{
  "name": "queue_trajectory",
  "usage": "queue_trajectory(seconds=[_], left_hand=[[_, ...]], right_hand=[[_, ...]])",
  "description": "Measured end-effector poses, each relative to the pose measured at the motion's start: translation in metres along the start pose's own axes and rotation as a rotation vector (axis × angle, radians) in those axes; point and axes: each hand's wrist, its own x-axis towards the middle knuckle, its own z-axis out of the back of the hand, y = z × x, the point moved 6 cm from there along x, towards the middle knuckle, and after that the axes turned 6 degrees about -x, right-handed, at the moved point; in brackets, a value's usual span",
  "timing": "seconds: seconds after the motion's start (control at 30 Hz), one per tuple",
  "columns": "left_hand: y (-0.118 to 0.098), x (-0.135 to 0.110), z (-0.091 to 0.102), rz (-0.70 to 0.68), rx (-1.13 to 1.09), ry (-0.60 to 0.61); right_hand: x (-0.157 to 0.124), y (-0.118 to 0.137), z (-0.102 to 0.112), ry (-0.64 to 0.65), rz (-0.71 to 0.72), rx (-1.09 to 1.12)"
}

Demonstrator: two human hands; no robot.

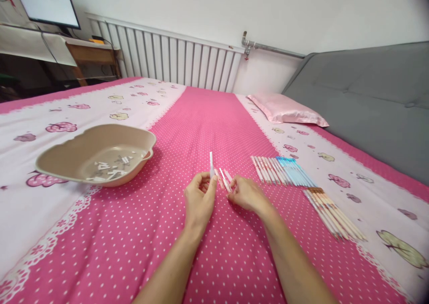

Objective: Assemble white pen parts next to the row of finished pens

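Observation:
My left hand pinches a thin white strip that stands upright above its fingertips. My right hand holds a few slim pink-and-white sticks pointing toward the left hand. Both hands hover just above the pink polka-dot bedsheet, close together. To the right of my right hand lie rows of similar sticks on the sheet: a pink-and-white group, a blue group and a brown-tipped group.
A beige scalloped plastic basin holding several small white scraps sits at the left. A pink pillow lies at the far right by a grey padded headboard. A white radiator lines the wall behind.

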Motion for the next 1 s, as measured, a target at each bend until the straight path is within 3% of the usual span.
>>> queue_trajectory(seconds=[0.17, 0.37, 0.5, 0.63, 0.8, 1.0], left_hand=[[0.000, 0.000, -0.001, 0.004, 0.011, 0.007], [0.000, -0.001, -0.005, -0.012, 0.056, 0.032], [0.000, -0.004, -0.012, -0.047, 0.168, 0.124], [0.004, -0.008, -0.020, -0.074, 0.274, 0.239], [0.011, -0.010, -0.025, -0.117, 0.375, 0.293], [0.014, -0.011, -0.027, -0.140, 0.392, 0.330]], right_hand=[[0.001, -0.003, 0.013, -0.059, 0.052, 0.286], [0.001, -0.005, 0.034, -0.179, 0.096, 0.911], [-0.003, -0.007, 0.043, -0.247, 0.076, 1.177], [-0.006, -0.011, 0.050, -0.354, 0.064, 1.292], [-0.009, -0.012, 0.058, -0.450, 0.084, 1.296], [-0.011, -0.008, 0.061, -0.471, 0.132, 1.247]])
